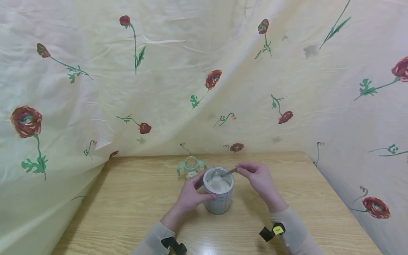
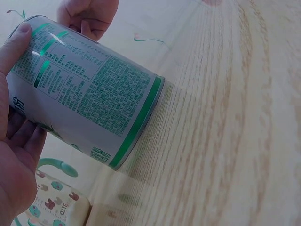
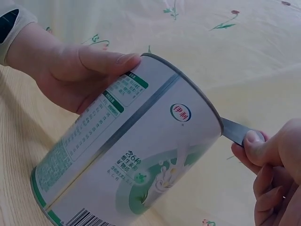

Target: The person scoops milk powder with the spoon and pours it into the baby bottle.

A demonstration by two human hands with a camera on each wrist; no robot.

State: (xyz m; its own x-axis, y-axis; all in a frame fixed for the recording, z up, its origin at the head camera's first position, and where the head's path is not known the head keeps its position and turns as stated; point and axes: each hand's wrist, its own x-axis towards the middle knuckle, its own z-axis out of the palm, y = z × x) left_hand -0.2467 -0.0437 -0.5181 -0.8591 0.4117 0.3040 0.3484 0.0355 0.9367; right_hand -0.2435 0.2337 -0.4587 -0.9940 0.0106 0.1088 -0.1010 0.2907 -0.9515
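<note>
An open milk powder can point(image 1: 218, 203), white with green print, stands on the table with pale powder point(image 1: 220, 185) inside. My left hand point(image 1: 190, 194) grips its left side, thumb near the rim and fingers around the back. In my right hand point(image 1: 259, 179) the end of a scoop handle point(image 1: 230, 172) is pinched between thumb and fingers. The scoop's bowl point(image 1: 216, 177) sits inside the can's mouth, over the powder. From the right wrist view, the grey handle point(image 3: 235, 131) crosses the rim and the bowl is hidden by the can wall point(image 3: 155, 155).
Behind the can, to its left, stands a baby bottle point(image 1: 191, 163) with mint-green handles and a printed lower part. The wooden table point(image 1: 137, 202) ends at a flowered cloth point(image 1: 172, 88) hanging at the back and sides.
</note>
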